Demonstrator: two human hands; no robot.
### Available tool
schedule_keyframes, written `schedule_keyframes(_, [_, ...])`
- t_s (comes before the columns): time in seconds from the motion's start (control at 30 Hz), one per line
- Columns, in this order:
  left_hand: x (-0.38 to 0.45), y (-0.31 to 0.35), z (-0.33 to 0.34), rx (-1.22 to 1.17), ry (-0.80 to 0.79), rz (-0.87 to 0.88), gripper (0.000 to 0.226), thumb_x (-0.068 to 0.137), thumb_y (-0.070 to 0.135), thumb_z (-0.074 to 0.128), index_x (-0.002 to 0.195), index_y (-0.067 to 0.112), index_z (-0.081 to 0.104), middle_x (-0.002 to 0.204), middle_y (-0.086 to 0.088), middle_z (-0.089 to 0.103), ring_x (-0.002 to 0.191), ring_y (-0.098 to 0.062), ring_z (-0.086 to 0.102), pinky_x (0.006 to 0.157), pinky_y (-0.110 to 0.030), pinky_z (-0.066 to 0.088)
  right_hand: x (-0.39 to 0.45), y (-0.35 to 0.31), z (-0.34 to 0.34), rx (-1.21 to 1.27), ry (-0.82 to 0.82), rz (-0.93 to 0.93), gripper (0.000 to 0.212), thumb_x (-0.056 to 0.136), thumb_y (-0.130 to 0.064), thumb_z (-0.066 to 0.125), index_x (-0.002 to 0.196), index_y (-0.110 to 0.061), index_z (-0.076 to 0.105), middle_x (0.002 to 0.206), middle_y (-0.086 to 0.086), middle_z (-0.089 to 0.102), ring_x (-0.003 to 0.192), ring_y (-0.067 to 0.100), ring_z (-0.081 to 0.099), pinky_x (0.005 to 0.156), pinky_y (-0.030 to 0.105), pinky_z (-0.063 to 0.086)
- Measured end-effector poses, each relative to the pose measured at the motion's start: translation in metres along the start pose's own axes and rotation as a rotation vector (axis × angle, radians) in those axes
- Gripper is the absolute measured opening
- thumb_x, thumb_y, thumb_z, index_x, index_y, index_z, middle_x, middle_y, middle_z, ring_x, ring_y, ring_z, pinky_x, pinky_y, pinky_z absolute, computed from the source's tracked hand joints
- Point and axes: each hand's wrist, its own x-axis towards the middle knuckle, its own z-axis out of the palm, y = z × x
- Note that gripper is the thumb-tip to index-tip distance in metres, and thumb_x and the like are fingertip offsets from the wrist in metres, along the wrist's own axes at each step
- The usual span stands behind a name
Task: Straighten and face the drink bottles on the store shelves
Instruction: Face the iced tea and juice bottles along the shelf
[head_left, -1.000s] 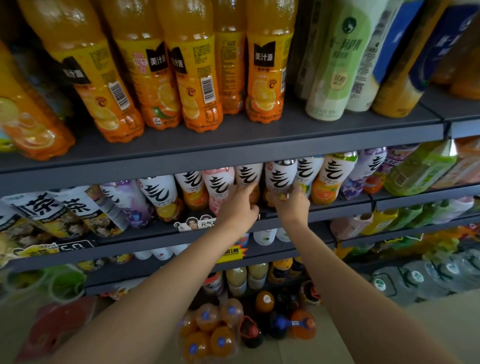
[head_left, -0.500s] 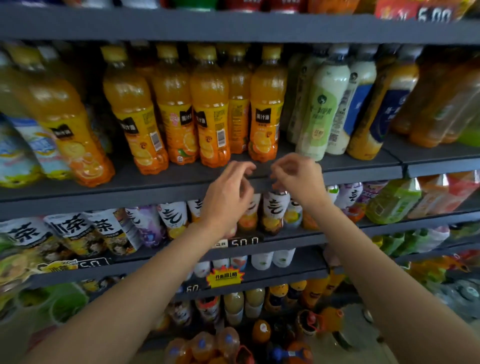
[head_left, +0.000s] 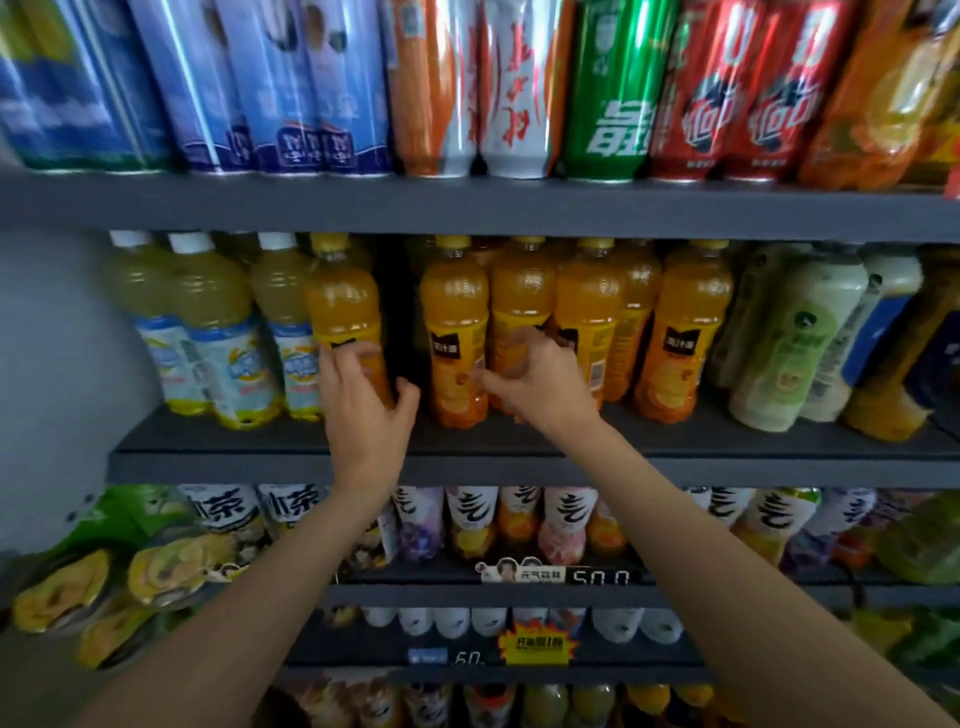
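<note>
A row of orange juice bottles stands on the middle grey shelf (head_left: 519, 462). My left hand (head_left: 363, 400) curls round the leftmost orange bottle (head_left: 340, 306), fingers on its label and thumb at its right side. A dark gap separates that bottle from the others. My right hand (head_left: 535, 384) is at the lower part of the third orange bottle (head_left: 522, 291), fingers curled round its label, between a second orange bottle (head_left: 453, 332) and a fourth (head_left: 587, 312). Another orange bottle (head_left: 685, 322) stands farther right, label facing out.
Pale yellow drink bottles (head_left: 213, 332) stand left of the orange ones, green-white bottles (head_left: 795, 343) right. Cans (head_left: 608, 93) fill the shelf above. White-labelled bottles (head_left: 566, 525) line the shelf below, with a price tag (head_left: 597, 577). A grey wall (head_left: 62, 338) bounds the left.
The view has risen from the white-labelled bottles' shelf to the orange juice shelf. Both hands moved up from the lower shelf edge and now hold orange bottles.
</note>
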Motion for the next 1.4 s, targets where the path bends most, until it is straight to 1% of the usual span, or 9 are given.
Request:
schedule_keyframes(0.17, [0.016, -0.014, -0.018, -0.078, 0.074, -0.059, 0.044, 0.075, 0.012, 0.072, 0.11, 0.002, 0.047, 0.111, -0.011, 0.041, 0.096, -0.011, 0.04, 0.081, -0.013, 0.031, 0.009, -0.016, 0.037, -0.114, 0.02, 0.139, 0.06, 0.074, -0.055, 0.07, 0.108, -0.009, 0.053, 0.101, 0.008, 0.065, 0.097, 0.028, 0.063, 0.076, 0.039, 0.051])
schedule_keyframes(0.33, [0.025, -0.043, -0.017, -0.112, -0.03, -0.172, 0.058, 0.072, 0.028, 0.077, 0.117, 0.009, 0.045, 0.114, -0.005, 0.049, 0.107, -0.023, 0.052, 0.091, -0.037, 0.046, 0.01, -0.026, 0.048, -0.21, 0.087, 0.21, 0.054, 0.078, -0.05, 0.069, 0.105, -0.008, 0.051, 0.103, 0.009, 0.066, 0.097, 0.03, 0.063, 0.07, 0.036, 0.045])
schedule_keyframes(0.43, [0.023, -0.051, -0.013, -0.053, -0.101, -0.21, 0.063, 0.073, 0.032, 0.076, 0.123, 0.008, 0.048, 0.118, -0.009, 0.053, 0.114, -0.028, 0.05, 0.093, -0.044, 0.045, 0.008, -0.03, 0.046, -0.25, 0.103, 0.222, 0.055, 0.077, -0.051, 0.07, 0.104, -0.007, 0.054, 0.103, 0.011, 0.066, 0.097, 0.031, 0.063, 0.073, 0.037, 0.047])
schedule_keyframes(0.63, [0.029, -0.051, -0.018, 0.001, -0.149, -0.208, 0.063, 0.073, 0.038, 0.076, 0.123, 0.009, 0.05, 0.118, -0.008, 0.052, 0.11, -0.027, 0.052, 0.09, -0.043, 0.046, 0.002, -0.033, 0.04, -0.246, 0.123, 0.241, 0.055, 0.076, -0.049, 0.072, 0.101, -0.004, 0.054, 0.099, 0.012, 0.066, 0.092, 0.032, 0.064, 0.075, 0.039, 0.053])
schedule_keyframes(0.83, [0.031, -0.05, -0.024, 0.011, -0.195, -0.203, 0.063, 0.075, 0.037, 0.075, 0.123, 0.008, 0.048, 0.12, -0.009, 0.051, 0.113, -0.029, 0.051, 0.091, -0.044, 0.045, 0.015, -0.034, 0.04, -0.195, -0.039, 0.297, 0.039, 0.078, -0.047, 0.07, 0.086, -0.01, 0.059, 0.085, 0.011, 0.069, 0.076, 0.03, 0.067, 0.074, 0.044, 0.057])
schedule_keyframes(0.97, [0.035, -0.047, -0.03, 0.048, -0.257, -0.199, 0.062, 0.077, 0.039, 0.073, 0.124, 0.01, 0.045, 0.122, -0.009, 0.05, 0.113, -0.028, 0.05, 0.087, -0.039, 0.043, 0.013, -0.034, 0.047, -0.171, -0.029, 0.337, 0.048, 0.078, -0.051, 0.067, 0.091, -0.005, 0.061, 0.084, 0.013, 0.069, 0.074, 0.031, 0.067, 0.072, 0.046, 0.058])
schedule_keyframes(1.1, [0.036, -0.044, -0.034, 0.067, -0.29, -0.206, 0.061, 0.078, 0.038, 0.072, 0.125, 0.01, 0.044, 0.122, -0.009, 0.052, 0.113, -0.028, 0.051, 0.086, -0.037, 0.043, 0.004, -0.043, 0.056, -0.159, 0.014, 0.385, 0.06, 0.07, -0.055, 0.072, 0.106, -0.012, 0.05, 0.096, 0.01, 0.067, 0.085, 0.033, 0.067, 0.077, 0.044, 0.056])
schedule_keyframes(1.2, [0.034, -0.041, -0.034, 0.1, -0.296, -0.199, 0.062, 0.082, 0.037, 0.069, 0.129, 0.008, 0.041, 0.126, -0.012, 0.048, 0.117, -0.029, 0.048, 0.091, -0.039, 0.042, 0.001, -0.047, 0.053, -0.231, 0.07, 0.38, 0.059, 0.077, -0.047, 0.072, 0.113, -0.007, 0.048, 0.109, 0.012, 0.063, 0.101, 0.033, 0.061, 0.08, 0.039, 0.05])
schedule_keyframes(1.4, [0.04, -0.049, -0.044, 0.117, -0.416, -0.158, 0.06, 0.086, 0.034, 0.065, 0.132, 0.006, 0.039, 0.13, -0.013, 0.046, 0.122, -0.03, 0.044, 0.099, -0.039, 0.038, -0.002, -0.048, 0.053, -0.31, 0.062, 0.386, 0.062, 0.082, -0.046, 0.067, 0.119, -0.003, 0.043, 0.117, 0.015, 0.059, 0.108, 0.035, 0.058, 0.082, 0.04, 0.047])
